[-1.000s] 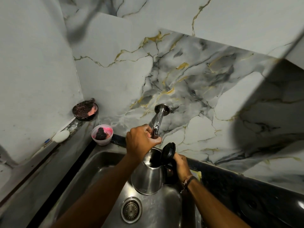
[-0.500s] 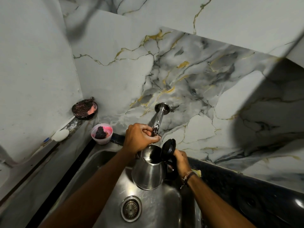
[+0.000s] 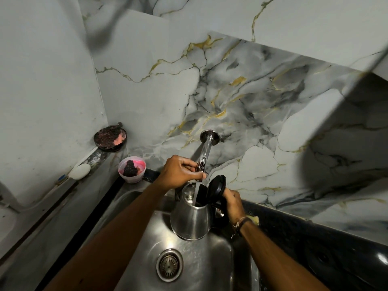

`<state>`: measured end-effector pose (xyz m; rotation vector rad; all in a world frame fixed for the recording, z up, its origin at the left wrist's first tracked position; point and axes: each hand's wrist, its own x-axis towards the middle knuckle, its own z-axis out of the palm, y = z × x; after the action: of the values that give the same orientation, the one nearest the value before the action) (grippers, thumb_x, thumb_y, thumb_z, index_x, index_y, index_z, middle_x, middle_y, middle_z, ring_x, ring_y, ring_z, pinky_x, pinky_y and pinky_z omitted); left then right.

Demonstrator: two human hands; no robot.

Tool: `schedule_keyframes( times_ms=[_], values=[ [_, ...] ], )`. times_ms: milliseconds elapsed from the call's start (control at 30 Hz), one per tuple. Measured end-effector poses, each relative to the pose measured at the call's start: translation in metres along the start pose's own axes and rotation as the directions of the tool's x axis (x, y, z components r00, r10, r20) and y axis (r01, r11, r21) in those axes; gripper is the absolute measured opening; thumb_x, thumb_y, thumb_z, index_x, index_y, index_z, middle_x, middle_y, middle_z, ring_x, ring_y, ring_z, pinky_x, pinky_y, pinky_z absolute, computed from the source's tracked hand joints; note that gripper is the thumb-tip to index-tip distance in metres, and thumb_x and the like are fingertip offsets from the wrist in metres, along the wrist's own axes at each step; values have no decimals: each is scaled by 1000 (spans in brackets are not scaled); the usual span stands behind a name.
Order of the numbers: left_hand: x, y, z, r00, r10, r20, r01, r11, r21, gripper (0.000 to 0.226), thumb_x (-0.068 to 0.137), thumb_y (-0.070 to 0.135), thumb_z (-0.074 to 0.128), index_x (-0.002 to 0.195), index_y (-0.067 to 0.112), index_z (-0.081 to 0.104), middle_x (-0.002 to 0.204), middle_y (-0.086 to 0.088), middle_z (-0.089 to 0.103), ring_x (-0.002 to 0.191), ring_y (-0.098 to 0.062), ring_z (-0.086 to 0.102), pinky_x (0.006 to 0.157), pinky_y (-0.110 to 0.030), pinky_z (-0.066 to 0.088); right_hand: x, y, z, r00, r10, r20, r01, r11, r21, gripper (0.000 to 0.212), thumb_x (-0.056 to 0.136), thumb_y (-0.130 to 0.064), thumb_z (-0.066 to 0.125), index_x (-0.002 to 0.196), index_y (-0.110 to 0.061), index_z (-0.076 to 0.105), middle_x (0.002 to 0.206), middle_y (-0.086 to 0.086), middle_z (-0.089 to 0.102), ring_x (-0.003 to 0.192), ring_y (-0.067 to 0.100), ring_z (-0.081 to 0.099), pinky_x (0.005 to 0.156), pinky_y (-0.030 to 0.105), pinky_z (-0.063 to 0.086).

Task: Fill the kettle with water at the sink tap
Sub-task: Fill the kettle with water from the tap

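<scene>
A steel kettle (image 3: 192, 220) hangs over the steel sink (image 3: 201, 261), its black lid (image 3: 216, 189) flipped open to the right. My right hand (image 3: 232, 203) grips the kettle's black handle. A chrome tap (image 3: 206, 147) juts from the marble wall, and my left hand (image 3: 180, 174) is closed on its lower end. A thin stream of water (image 3: 197, 192) falls from the tap into the kettle's mouth.
The sink drain (image 3: 169, 265) lies below the kettle. A pink cup (image 3: 131, 169) and a dark round dish (image 3: 110, 138) stand on the ledge at left, with a white soap (image 3: 80, 171) nearby. Black countertop (image 3: 315, 244) runs along the right.
Water now runs from the tap into the kettle; earlier no stream showed. The kettle has risen slightly towards the spout, and my left hand has stayed on the tap.
</scene>
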<state>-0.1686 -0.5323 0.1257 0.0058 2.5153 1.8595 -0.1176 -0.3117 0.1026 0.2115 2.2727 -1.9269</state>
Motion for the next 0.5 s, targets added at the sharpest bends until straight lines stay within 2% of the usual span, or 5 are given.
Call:
schedule_keyframes(
  times_ms=[100,300,367,433,500],
  values=[
    [0,-1,1,1000,-8,-7,8,1000,-1,50,66,23,109,106,3,88,90,-12,88,91,-36,87,94,-55,69,1,4,1,1000,-2,-10,2,1000,-13,97,69,-64,58,97,28,61,104,50,66,88,32,62,95,57,55],
    [-1,-5,2,1000,9,-17,-8,1000,8,46,65,28,109,101,9,89,85,-2,88,85,-28,87,90,-51,71,-2,2,2,1000,7,-13,-8,999,-38,77,73,-59,60,88,16,69,93,39,71,90,33,63,105,67,52],
    [-1,-6,2,1000,-2,-15,2,1000,1,45,64,28,109,100,10,90,84,-1,88,84,-26,87,89,-51,71,-3,1,2,1000,9,-23,-9,999,-37,84,78,-55,58,96,26,65,104,46,70,91,39,65,107,66,51],
    [-1,-6,2,1000,-6,-15,6,1000,6,45,64,30,110,99,12,90,83,0,88,83,-23,87,89,-49,72,-5,0,2,999,6,-36,-7,999,-31,81,81,-52,58,102,26,66,110,43,72,100,53,69,107,62,53],
    [0,-5,2,1000,-14,-15,14,1000,10,46,63,32,110,100,13,89,83,1,88,82,-21,87,89,-47,72,-6,-1,1,999,9,-43,-11,999,-33,74,84,-46,56,104,23,69,111,40,75,113,57,68,108,61,53]
  ],
)
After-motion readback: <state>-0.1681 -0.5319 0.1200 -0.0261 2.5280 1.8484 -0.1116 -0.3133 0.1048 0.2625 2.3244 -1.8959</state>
